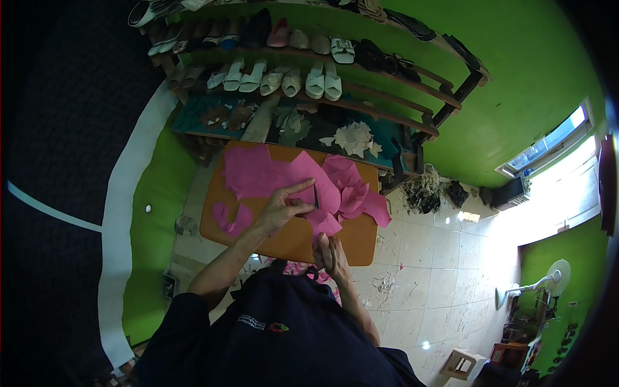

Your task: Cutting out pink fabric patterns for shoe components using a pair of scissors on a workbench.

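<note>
The left hand [278,211] is pinching a thin, bright-pink sheet [329,193] over an orange-brown, round-cornered table [284,243]; the right hand [338,261] is clasping dark-bladed scissors [316,197], its exact finger placement looking unclear.

Table [290,244]: orange-brown, rounded corners.
Pink sheets [250,169]: several pieces on the table, one overhanging its right edge.
Left hand [278,210]: above the table's middle, touching pink material.
Right hand [335,257]: at the table's near edge, gripping scissors [333,250].
Shoe rack [445,113]: beyond the table, footwear in rows.
Floor [419,258]: tiled; scraps [387,284] right of the table.
</note>
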### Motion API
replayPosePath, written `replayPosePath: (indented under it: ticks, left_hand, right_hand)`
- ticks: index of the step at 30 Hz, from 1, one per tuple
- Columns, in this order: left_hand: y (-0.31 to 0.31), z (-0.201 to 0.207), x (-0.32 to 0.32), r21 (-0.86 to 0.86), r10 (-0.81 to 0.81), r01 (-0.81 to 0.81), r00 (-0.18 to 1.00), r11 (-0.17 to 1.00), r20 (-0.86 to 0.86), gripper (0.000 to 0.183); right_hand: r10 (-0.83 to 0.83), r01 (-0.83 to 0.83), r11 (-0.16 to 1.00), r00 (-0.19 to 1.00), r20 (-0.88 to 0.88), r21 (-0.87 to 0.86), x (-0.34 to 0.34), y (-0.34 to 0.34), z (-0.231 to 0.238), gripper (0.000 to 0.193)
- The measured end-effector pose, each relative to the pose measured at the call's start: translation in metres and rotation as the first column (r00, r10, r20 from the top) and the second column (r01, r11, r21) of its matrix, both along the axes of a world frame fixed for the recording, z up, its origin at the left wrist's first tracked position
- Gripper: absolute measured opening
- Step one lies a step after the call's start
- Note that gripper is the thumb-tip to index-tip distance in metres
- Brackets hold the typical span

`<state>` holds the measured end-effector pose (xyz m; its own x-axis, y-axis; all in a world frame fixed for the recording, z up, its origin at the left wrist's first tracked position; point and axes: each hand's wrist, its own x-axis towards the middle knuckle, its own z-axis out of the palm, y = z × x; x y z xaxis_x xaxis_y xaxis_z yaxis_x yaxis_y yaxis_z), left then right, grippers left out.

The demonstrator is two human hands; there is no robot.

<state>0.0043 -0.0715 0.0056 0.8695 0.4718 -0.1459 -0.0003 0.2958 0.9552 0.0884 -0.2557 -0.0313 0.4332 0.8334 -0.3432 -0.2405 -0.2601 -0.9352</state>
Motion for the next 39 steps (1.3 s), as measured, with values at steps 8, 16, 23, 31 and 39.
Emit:
replayPosePath:
  ticks: [8,16,23,31,39]
  left_hand:
    - [-0.006,-0.009,0.003,-0.075,0.132,-0.13,0.991,0.989,0.029,0.065]
    - [-0.013,-0.012,0.005,-0.156,0.199,-0.191,0.979,0.969,0.04,0.067]
    - [-0.027,-0.006,0.006,-0.231,0.289,-0.265,0.954,0.936,0.077,0.074]
    - [0.005,-0.007,-0.034,-0.304,0.621,-0.57,0.777,0.764,0.105,0.093]
    - [0.043,0.015,-0.04,0.014,0.086,-0.085,0.996,0.996,-0.022,0.092]
  right_hand:
    - [0.002,-0.002,1.0,1.0,0.012,-0.007,0.001,0.005,0.002,0.065]
    - [-0.096,0.095,0.995,0.988,-0.121,-0.014,-0.003,0.01,-0.003,0.058]
    - [-0.179,0.182,0.983,0.973,-0.148,0.004,-0.016,0.013,0.003,0.048]
    - [0.084,-0.085,0.992,0.996,0.017,0.097,0.012,-0.009,0.002,0.06]
    - [0.337,-0.331,0.941,0.917,0.214,-0.066,0.032,-0.02,0.006,0.065]
